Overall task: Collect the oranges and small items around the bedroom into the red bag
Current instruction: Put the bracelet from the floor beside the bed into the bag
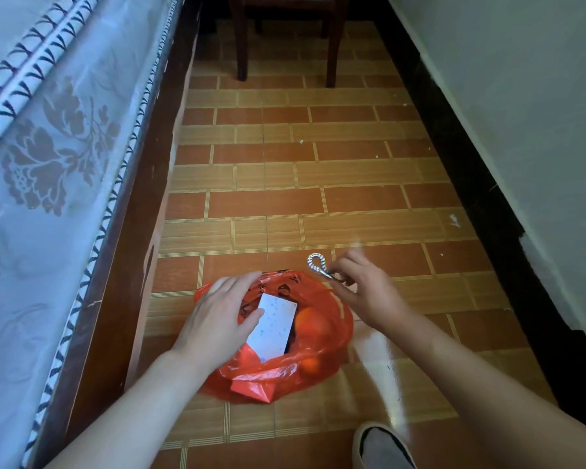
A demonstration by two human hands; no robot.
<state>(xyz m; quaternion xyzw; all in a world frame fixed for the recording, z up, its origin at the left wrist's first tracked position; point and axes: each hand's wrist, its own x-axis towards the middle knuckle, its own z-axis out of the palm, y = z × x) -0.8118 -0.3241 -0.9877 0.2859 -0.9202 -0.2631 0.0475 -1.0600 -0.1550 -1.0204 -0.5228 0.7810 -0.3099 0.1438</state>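
Right hand fingers pinch what looks like a cord loop above red bag

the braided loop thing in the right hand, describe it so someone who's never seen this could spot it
Find the red bag on the tiled floor beside the bed. Just past its far rim, the right hand pinches a small cord loop. It alone is silvery-white with a speckled braid.

You're in a home bedroom — the bed fills the left of the frame, its pale floral cover hanging over a dark wooden side rail. A narrow strip of brown and tan tiled floor runs up the middle to the wooden chair legs at the top, with a plain painted wall and dark skirting on the right.
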